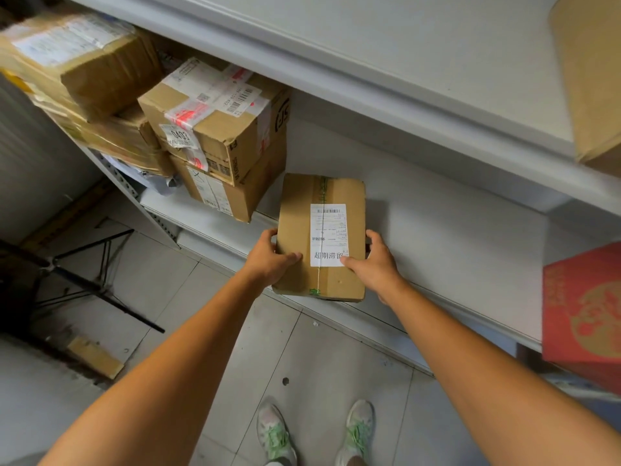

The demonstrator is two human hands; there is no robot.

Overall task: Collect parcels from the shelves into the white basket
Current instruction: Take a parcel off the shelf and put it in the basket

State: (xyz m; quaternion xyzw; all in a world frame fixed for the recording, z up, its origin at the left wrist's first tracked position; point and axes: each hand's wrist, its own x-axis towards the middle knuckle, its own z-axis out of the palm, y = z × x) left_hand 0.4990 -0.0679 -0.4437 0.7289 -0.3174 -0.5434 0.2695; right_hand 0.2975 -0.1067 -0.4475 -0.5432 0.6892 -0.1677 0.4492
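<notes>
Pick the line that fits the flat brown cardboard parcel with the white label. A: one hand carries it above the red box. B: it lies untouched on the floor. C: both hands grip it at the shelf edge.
C: the left hand and right hand grip opposite sides of the flat brown cardboard parcel at the front edge of the white shelf.

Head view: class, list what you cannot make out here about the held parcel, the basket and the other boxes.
The white basket: outside the head view's frame.
The parcel, gripped by the left hand and right hand: its own body hides the underside, so whether it is lifted or resting is unclear; the label's fine print is too small.
The red box: cut off by the right edge.
The top-left stack: blurred, labels unreadable.
</notes>
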